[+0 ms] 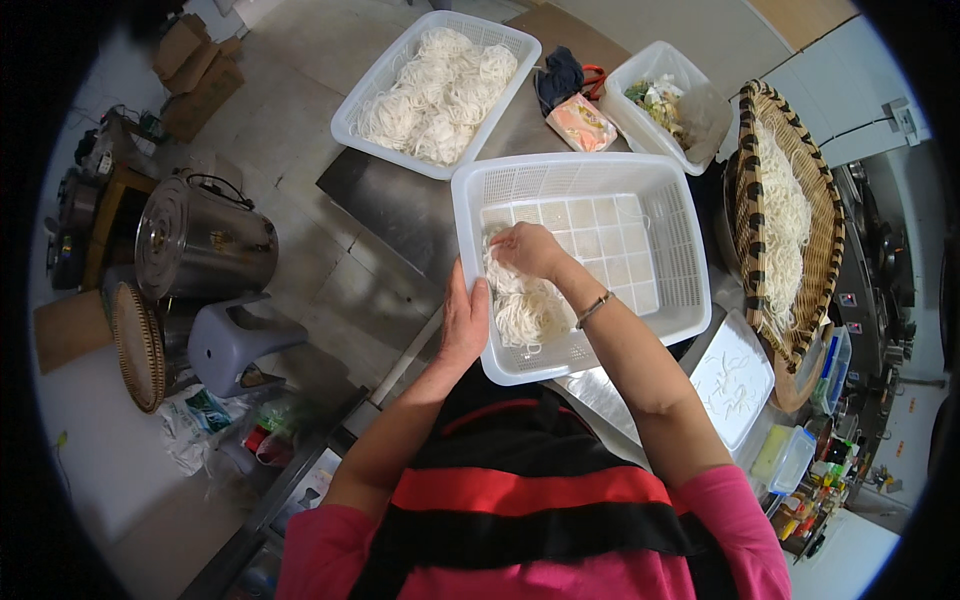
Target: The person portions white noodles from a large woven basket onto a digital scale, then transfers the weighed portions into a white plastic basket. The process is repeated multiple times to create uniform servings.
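Note:
Before me a white perforated plastic basket [577, 166] rests on the metal worktop. My left hand [463, 315] holds its left rim, thumb on the rim and fingers along the outside wall. Inside, my right hand [529, 251] is lowered at the left side, over a bundle of white noodles [510, 279]. Its fingertips are blurred and partly hidden, so I cannot tell whether they grip strands. A second coiled bundle of noodles [529, 319] lies nearer me in the same basket. The right part of the basket's floor shows its bare grid.
Beyond stands another white basket [345, 120] heaped with noodles [442, 97]. A tissue pack [583, 124], dark cloth [559, 79] and lined scrap bin [709, 142] are nearby. On the right are a tilted wicker basket [821, 225] of noodles and a white tray [739, 424] with stray strands.

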Demonstrator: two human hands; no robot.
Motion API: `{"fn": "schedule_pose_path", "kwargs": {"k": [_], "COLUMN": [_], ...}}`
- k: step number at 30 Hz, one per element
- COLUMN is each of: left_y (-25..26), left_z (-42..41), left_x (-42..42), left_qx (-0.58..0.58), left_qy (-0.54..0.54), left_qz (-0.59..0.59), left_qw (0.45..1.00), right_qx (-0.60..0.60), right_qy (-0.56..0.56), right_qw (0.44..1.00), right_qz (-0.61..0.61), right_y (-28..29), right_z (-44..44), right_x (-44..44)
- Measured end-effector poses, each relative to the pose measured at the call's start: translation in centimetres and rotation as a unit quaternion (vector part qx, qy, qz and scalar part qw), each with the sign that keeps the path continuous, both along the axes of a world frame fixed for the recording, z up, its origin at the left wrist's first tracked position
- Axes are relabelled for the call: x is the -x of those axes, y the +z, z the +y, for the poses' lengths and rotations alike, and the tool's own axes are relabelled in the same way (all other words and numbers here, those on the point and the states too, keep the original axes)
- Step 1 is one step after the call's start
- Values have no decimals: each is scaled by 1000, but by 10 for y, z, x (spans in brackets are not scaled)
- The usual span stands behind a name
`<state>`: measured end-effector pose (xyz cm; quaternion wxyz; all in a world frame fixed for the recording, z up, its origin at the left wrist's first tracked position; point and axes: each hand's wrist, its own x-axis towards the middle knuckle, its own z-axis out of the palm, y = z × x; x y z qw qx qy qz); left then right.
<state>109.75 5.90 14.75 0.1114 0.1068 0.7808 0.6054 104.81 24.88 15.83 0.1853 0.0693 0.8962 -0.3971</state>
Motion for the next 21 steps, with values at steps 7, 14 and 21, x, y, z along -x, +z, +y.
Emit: {"fn": "schedule_pose_path", "kwargs": {"k": [7, 14, 21], "left_y": [3, 5, -5], "left_z": [4, 2, -2], "left_x": [2, 7, 13], "left_qx": [-45, 4, 2], "left_qy": [-4, -11, -1], "left_qz": [-11, 1, 21], "left_qw": [999, 1000, 1000], "right_qx": [-109, -226, -308], "right_qy": [22, 160, 288], "right_qw": [994, 960, 903], "right_qz": [8, -30, -78], "right_y": [9, 62, 156], "right_z": [-17, -29, -53], "right_x": [-19, 2, 24]}}
